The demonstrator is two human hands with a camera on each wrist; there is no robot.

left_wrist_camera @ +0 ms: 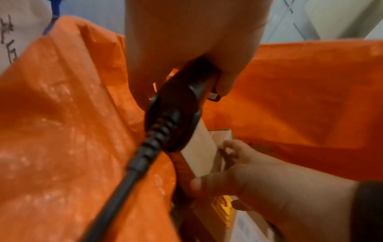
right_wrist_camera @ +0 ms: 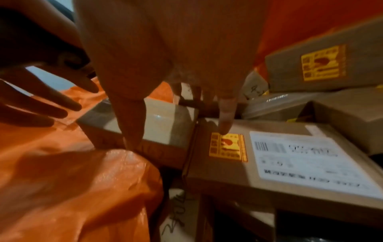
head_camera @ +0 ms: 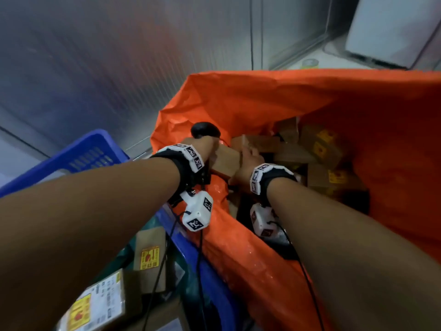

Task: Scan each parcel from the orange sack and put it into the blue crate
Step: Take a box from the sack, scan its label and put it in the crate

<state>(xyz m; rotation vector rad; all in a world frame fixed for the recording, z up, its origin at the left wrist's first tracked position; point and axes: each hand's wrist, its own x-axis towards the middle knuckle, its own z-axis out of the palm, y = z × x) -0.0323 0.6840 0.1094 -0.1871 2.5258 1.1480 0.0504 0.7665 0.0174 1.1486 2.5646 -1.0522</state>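
Note:
The orange sack (head_camera: 262,96) stands open with several cardboard parcels inside. My right hand (head_camera: 249,158) grips a small brown parcel (head_camera: 225,161) near the sack's left rim, with the thumb on its near side and the fingers over the far side (right_wrist_camera: 178,135). My left hand (head_camera: 210,144) holds a black corded scanner (head_camera: 205,130) just left of that parcel; its handle and cable fill the left wrist view (left_wrist_camera: 176,106). Some left-hand fingers (right_wrist_camera: 51,101) stretch over the sack cloth. The blue crate (head_camera: 90,154) sits left of the sack.
The crate holds parcels with yellow stickers (head_camera: 149,256) and a white label (head_camera: 100,302). A labelled parcel (right_wrist_camera: 290,155) lies right beside the held one. A tape roll (head_camera: 310,63) and a white appliance (head_camera: 393,27) stand behind the sack. Cables hang from both wrists.

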